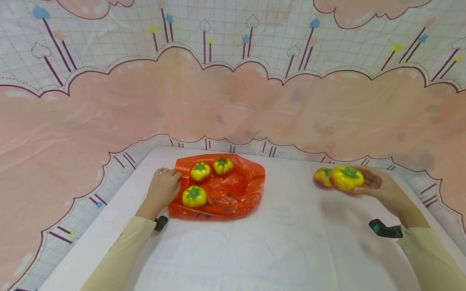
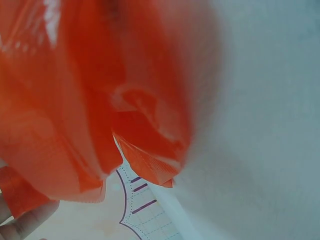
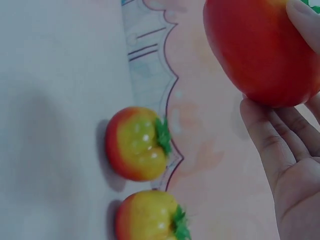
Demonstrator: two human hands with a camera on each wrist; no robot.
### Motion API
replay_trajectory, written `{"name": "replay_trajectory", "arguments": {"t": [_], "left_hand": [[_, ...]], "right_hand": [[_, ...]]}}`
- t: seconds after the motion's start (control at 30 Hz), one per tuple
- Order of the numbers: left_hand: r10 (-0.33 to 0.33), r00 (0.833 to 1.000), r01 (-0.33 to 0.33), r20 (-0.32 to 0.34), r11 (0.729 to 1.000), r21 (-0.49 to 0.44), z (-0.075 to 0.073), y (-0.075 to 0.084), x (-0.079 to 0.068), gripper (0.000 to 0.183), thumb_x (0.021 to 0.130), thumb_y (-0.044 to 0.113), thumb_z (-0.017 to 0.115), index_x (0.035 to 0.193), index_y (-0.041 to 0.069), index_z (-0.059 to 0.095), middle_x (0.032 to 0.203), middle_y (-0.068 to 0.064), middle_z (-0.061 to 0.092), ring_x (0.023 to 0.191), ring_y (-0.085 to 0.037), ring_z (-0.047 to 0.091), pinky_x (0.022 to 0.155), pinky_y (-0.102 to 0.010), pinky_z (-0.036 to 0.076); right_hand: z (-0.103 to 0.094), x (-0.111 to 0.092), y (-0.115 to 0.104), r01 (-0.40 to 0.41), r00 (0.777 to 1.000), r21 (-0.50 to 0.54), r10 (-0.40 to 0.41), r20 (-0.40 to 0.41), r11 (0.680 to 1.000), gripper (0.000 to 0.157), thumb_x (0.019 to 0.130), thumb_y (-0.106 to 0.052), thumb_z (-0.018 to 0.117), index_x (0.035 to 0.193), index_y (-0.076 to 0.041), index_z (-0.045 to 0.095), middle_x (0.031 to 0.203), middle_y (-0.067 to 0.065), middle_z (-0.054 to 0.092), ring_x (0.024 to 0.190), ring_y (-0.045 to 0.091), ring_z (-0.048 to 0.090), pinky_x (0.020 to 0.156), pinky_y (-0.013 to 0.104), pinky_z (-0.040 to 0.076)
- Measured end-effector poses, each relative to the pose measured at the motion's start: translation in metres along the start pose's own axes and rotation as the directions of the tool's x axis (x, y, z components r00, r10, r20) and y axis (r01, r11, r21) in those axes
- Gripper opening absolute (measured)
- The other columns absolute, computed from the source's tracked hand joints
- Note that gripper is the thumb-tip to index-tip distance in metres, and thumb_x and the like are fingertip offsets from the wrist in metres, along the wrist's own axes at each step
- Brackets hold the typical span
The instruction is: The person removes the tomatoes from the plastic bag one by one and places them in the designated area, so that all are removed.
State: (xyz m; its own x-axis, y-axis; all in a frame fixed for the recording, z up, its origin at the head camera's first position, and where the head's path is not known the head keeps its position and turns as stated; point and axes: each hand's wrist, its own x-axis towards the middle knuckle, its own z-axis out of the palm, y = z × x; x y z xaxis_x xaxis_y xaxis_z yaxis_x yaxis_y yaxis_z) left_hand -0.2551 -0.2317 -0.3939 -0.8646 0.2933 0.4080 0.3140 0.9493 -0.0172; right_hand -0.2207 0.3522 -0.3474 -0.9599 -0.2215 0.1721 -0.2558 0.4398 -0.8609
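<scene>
A red plastic bag (image 1: 251, 178) lies spread on the white table at centre left. On it sit three yellow-and-red tomatoes (image 1: 194, 197) with green leafy tops. My left hand (image 1: 164, 186) grips the bag's left edge; in the left wrist view, its fingers (image 2: 30, 220) pinch a fold of the plastic. Over at the right, my right hand (image 1: 378, 188) holds another tomato (image 1: 346, 178) above the table, thumb on one side and fingers beneath. Two more tomatoes (image 3: 137, 143) stand on the table close by in the right wrist view; in the head view the held one partly hides them.
The white table (image 1: 291, 242) ends at the back against a pink and white patterned cloth (image 1: 233, 105), which also drops along both sides. A dark wrist camera mount (image 1: 386, 229) sits at my right cuff, another (image 1: 161, 223) at my left.
</scene>
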Motion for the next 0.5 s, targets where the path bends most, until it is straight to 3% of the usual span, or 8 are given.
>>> {"name": "replay_trajectory", "arguments": {"t": [0.27, 0.4, 0.5], "left_hand": [[-0.005, 1.0, 0.005, 0.004, 1.0, 0.002, 0.001, 0.001, 0.0, 0.015, 0.083, 0.012, 0.067, 0.094, 0.002, 0.065, 0.094, -0.016, 0.067, 0.091, -0.033, 0.058, 0.099, -0.053, 0.04], [-0.004, 1.0, 0.004, 0.004, 1.0, 0.006, 0.001, 0.0, -0.001, 0.016, 0.083, 0.013, 0.067, 0.095, 0.001, 0.065, 0.094, -0.016, 0.067, 0.091, -0.033, 0.058, 0.099, -0.054, 0.04], [-0.003, 1.0, 0.003, 0.002, 1.0, 0.006, 0.002, 0.0, -0.001, 0.017, 0.083, 0.012, 0.067, 0.095, 0.001, 0.065, 0.094, -0.016, 0.067, 0.091, -0.033, 0.058, 0.099, -0.054, 0.04]], "right_hand": [[-0.001, -0.011, 0.018, -0.064, 0.997, -0.039, 0.063, -0.036, 0.997, 0.061, 0.088, -0.01, 0.063, 0.143, -0.015, 0.035, 0.123, -0.029, 0.043, 0.102, -0.025, 0.044, 0.08, 0.001, 0.044], [0.0, -0.015, 0.029, -0.144, 0.99, -0.115, 0.142, -0.024, 0.983, 0.067, 0.09, -0.021, 0.062, 0.146, -0.008, 0.027, 0.147, 0.005, 0.038, 0.098, -0.028, 0.039, 0.079, 0.001, 0.044], [0.002, -0.016, 0.035, -0.198, 0.98, -0.134, 0.196, -0.031, 0.971, 0.072, 0.089, -0.026, 0.063, 0.145, -0.001, 0.025, 0.15, 0.029, 0.023, 0.1, -0.025, 0.038, 0.08, 0.0, 0.043]]}}
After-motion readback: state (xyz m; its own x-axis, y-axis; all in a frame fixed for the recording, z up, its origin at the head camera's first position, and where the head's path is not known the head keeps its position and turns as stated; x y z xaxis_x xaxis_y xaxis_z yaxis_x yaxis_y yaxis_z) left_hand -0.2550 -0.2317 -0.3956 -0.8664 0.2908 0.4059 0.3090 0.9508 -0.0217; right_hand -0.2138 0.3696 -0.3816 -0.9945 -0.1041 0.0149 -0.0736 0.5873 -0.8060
